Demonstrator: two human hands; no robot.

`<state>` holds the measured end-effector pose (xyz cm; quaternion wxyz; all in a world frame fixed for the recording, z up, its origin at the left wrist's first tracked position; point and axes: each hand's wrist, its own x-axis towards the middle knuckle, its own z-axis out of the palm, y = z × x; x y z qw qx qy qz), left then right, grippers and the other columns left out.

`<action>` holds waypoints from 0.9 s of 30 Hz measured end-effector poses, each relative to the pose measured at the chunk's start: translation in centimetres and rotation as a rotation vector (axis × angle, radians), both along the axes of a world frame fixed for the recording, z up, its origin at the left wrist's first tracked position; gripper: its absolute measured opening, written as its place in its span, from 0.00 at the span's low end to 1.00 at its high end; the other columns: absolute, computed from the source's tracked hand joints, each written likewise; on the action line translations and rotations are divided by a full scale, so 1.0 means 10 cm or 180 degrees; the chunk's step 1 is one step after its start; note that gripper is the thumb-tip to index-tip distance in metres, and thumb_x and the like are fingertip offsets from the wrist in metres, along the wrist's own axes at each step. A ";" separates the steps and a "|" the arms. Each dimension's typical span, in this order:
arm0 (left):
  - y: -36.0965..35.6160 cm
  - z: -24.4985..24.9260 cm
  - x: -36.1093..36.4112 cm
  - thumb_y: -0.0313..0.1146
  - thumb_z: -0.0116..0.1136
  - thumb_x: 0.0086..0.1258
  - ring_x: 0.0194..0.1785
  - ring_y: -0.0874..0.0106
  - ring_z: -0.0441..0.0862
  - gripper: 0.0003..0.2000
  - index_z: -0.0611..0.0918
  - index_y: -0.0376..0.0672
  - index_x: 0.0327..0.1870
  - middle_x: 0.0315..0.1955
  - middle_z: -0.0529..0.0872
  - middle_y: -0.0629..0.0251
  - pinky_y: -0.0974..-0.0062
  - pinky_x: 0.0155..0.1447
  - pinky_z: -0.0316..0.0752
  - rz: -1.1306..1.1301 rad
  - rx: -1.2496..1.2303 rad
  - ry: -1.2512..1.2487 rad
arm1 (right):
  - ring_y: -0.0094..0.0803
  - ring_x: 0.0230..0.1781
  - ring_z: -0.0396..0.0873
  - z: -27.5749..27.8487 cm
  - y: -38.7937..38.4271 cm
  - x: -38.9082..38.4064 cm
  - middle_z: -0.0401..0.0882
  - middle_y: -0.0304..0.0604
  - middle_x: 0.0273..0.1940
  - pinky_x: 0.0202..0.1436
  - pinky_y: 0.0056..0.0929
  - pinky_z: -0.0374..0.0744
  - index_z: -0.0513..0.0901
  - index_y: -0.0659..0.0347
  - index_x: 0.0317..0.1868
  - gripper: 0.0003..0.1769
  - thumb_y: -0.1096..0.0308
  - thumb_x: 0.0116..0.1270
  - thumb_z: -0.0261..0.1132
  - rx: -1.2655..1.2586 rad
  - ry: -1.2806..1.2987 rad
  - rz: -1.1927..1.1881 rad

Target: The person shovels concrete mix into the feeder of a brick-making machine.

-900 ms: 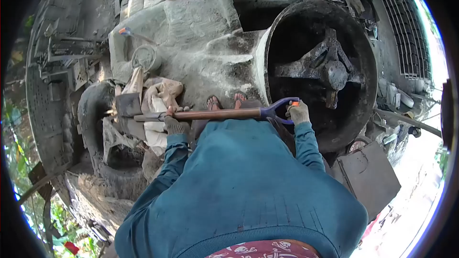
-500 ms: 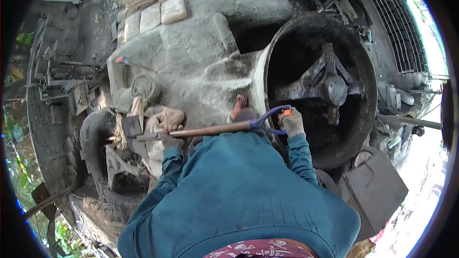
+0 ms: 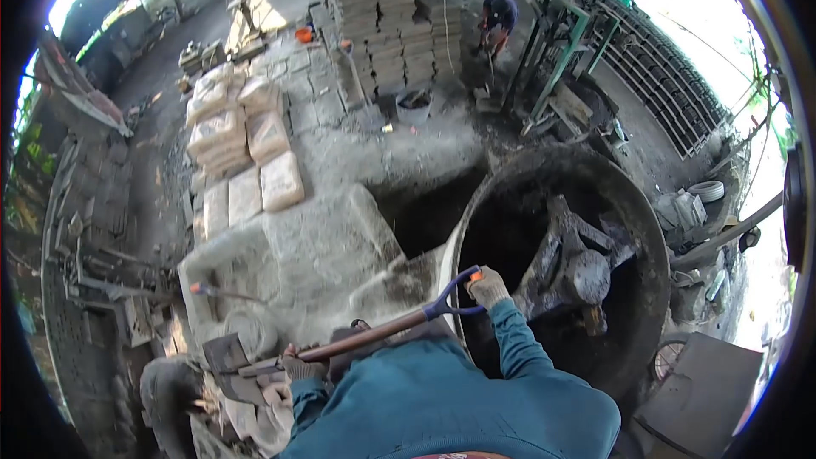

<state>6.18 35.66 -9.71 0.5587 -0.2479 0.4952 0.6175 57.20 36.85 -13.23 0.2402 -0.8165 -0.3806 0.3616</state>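
head view | looks forward-down | close over shovel (image 3: 365, 337) | single view

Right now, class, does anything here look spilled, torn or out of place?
Yes. Crumpled, torn-looking sacks lie loose by the shovel blade, beside the left hand. Grey mix sprawls unevenly over the ground up to the mixer drum rim.
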 end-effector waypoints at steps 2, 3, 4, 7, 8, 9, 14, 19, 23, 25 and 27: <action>0.41 -0.04 0.11 0.46 0.56 0.68 0.34 0.64 0.79 0.14 0.74 0.50 0.24 0.22 0.78 0.70 0.60 0.48 0.77 -0.0030 -0.0047 -0.0056 | 0.58 0.49 0.83 -0.27 0.33 0.08 0.86 0.59 0.42 0.51 0.47 0.81 0.83 0.61 0.43 0.16 0.61 0.58 0.70 -0.0032 0.0041 -0.0122; 0.58 -0.38 0.00 0.46 0.57 0.67 0.36 0.63 0.79 0.14 0.74 0.49 0.26 0.25 0.79 0.68 0.57 0.50 0.76 -0.0112 -0.0029 -0.0101 | 0.58 0.49 0.83 -0.38 0.50 0.08 0.86 0.59 0.42 0.51 0.47 0.81 0.83 0.61 0.44 0.17 0.60 0.59 0.70 -0.0058 0.0006 -0.0141; 0.80 -0.49 0.01 0.45 0.58 0.66 0.38 0.61 0.79 0.12 0.75 0.49 0.27 0.28 0.80 0.66 0.53 0.53 0.75 -0.0133 0.0037 -0.0148 | 0.58 0.49 0.83 -0.46 0.68 0.07 0.86 0.58 0.42 0.52 0.47 0.81 0.83 0.61 0.44 0.17 0.59 0.59 0.70 -0.0085 -0.0028 -0.0160; 1.48 -1.11 -0.06 0.44 0.61 0.65 0.34 0.61 0.79 0.12 0.74 0.48 0.28 0.25 0.78 0.65 0.51 0.52 0.77 -0.0099 -0.0012 -0.0332 | 0.57 0.48 0.84 -0.76 1.22 -0.10 0.86 0.59 0.42 0.52 0.46 0.81 0.85 0.62 0.44 0.17 0.60 0.58 0.71 -0.0228 -0.0583 -0.0116; 1.71 -1.42 -0.12 0.44 0.60 0.65 0.34 0.61 0.79 0.13 0.74 0.48 0.29 0.25 0.78 0.65 0.51 0.52 0.77 -0.0465 0.0132 0.0013 | 0.56 0.48 0.85 -1.04 1.39 -0.14 0.87 0.60 0.42 0.52 0.45 0.82 0.85 0.63 0.44 0.17 0.61 0.58 0.70 -0.0150 -0.0519 -0.0224; 1.92 -1.72 -0.17 0.45 0.60 0.65 0.34 0.61 0.79 0.13 0.74 0.47 0.29 0.25 0.79 0.65 0.52 0.52 0.77 -0.0839 0.0270 0.0365 | 0.56 0.49 0.85 -1.45 1.58 -0.13 0.87 0.60 0.43 0.52 0.45 0.82 0.86 0.63 0.44 0.17 0.60 0.58 0.69 -0.0215 -0.0379 -0.0336; 3.50 -1.91 -0.28 0.48 0.60 0.65 0.38 0.58 0.80 0.15 0.76 0.45 0.38 0.32 0.80 0.61 0.51 0.51 0.78 -0.0479 -0.0209 -0.0140 | 0.56 0.57 0.81 -1.40 2.82 -0.52 0.84 0.61 0.52 0.60 0.45 0.79 0.84 0.65 0.48 0.21 0.57 0.61 0.66 -0.0700 -0.0781 -0.0340; 4.80 -1.93 -0.49 0.45 0.61 0.64 0.37 0.58 0.79 0.14 0.76 0.44 0.37 0.32 0.79 0.61 0.51 0.53 0.77 -0.0768 0.0189 -0.0052 | 0.58 0.55 0.81 -2.12 4.16 -0.48 0.84 0.63 0.49 0.59 0.46 0.79 0.83 0.67 0.46 0.21 0.58 0.61 0.64 -0.0100 -0.0389 -0.0341; 5.84 -2.69 -0.89 0.45 0.63 0.64 0.40 0.57 0.79 0.14 0.77 0.45 0.36 0.30 0.80 0.63 0.49 0.55 0.76 -0.0853 0.0441 -0.0006 | 0.60 0.52 0.82 -3.04 5.32 -0.77 0.84 0.64 0.45 0.56 0.49 0.80 0.82 0.68 0.43 0.19 0.59 0.60 0.63 0.0156 -0.0062 -0.0377; 6.42 -3.13 -1.02 0.45 0.63 0.64 0.42 0.57 0.79 0.13 0.77 0.45 0.36 0.31 0.80 0.63 0.49 0.55 0.76 -0.0624 0.0365 0.0131 | 0.60 0.51 0.82 -3.34 5.92 -1.07 0.85 0.64 0.44 0.55 0.49 0.80 0.82 0.68 0.44 0.20 0.59 0.60 0.63 0.0027 -0.0090 -0.0247; 7.07 -3.55 -1.26 0.46 0.62 0.64 0.41 0.57 0.80 0.13 0.78 0.46 0.35 0.33 0.82 0.64 0.47 0.55 0.76 -0.0490 0.0192 0.0184 | 0.59 0.51 0.82 -3.65 6.65 -1.27 0.85 0.64 0.45 0.55 0.48 0.81 0.83 0.68 0.46 0.22 0.58 0.60 0.64 -0.0119 -0.0287 -0.0150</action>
